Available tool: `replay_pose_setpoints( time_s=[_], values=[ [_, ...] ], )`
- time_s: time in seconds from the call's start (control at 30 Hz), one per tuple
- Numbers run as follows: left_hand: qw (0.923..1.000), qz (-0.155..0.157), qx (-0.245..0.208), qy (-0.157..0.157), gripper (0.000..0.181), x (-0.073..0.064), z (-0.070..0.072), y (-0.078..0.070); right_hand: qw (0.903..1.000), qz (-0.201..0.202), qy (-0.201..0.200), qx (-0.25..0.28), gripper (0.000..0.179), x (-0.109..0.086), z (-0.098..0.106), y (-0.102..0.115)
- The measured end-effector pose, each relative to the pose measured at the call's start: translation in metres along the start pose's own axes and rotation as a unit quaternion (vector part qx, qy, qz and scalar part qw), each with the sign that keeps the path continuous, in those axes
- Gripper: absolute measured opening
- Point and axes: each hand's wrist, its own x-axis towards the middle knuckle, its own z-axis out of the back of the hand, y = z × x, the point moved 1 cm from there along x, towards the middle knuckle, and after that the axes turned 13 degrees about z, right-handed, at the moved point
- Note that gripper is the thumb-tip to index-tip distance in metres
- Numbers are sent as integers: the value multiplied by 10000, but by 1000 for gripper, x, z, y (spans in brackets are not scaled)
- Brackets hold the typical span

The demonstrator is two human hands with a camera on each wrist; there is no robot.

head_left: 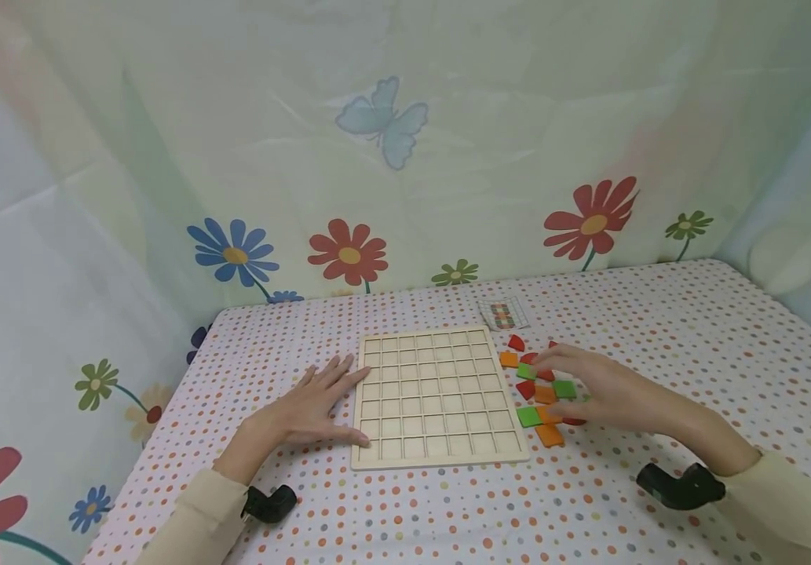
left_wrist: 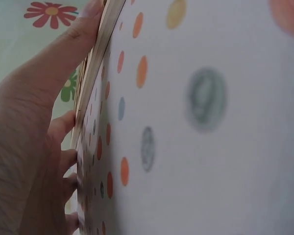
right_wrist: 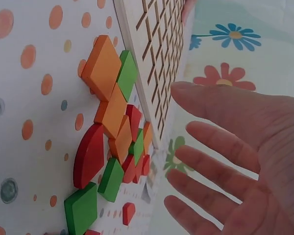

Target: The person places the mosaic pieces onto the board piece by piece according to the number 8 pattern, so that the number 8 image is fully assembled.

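Observation:
A pale wooden board (head_left: 440, 400) with a grid of raised strips lies flat on the table, its cells bare. My left hand (head_left: 315, 406) spreads its fingers along the board's left edge, and the thumb (left_wrist: 73, 39) touches the edge near the front corner. Over loose pieces to the right of the board hovers my right hand (head_left: 610, 388), fingers loosely extended, holding nothing. Among these pieces are orange squares (right_wrist: 103, 68), green squares (right_wrist: 82, 210) and red quarter-round pieces (right_wrist: 89, 156). Some overlap, and the hand partly hides others in the head view.
A printed pattern card (head_left: 504, 314) lies behind the board's right corner. The table wears a dotted cloth (head_left: 348, 526). A flowered curtain (head_left: 462, 204) hangs along the back and sides. Black wrist devices (head_left: 681, 486) sit at both cuffs.

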Motion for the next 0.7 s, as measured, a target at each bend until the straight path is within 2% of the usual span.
replay_pose_setpoints(
  time_s=[0.3,0.57,0.7],
  values=[
    [9998,91,-114,111,109,0,-1,0,9997,111,172,90,29,8,-3,-8],
    [9997,94,-181,157,108,-1,1,-3,9980,110,506,356,23,10,-5,-9],
    [9996,104,-233,139,108,-2,2,-3,9979,144,555,313,24,10,-7,-8]
  ],
)
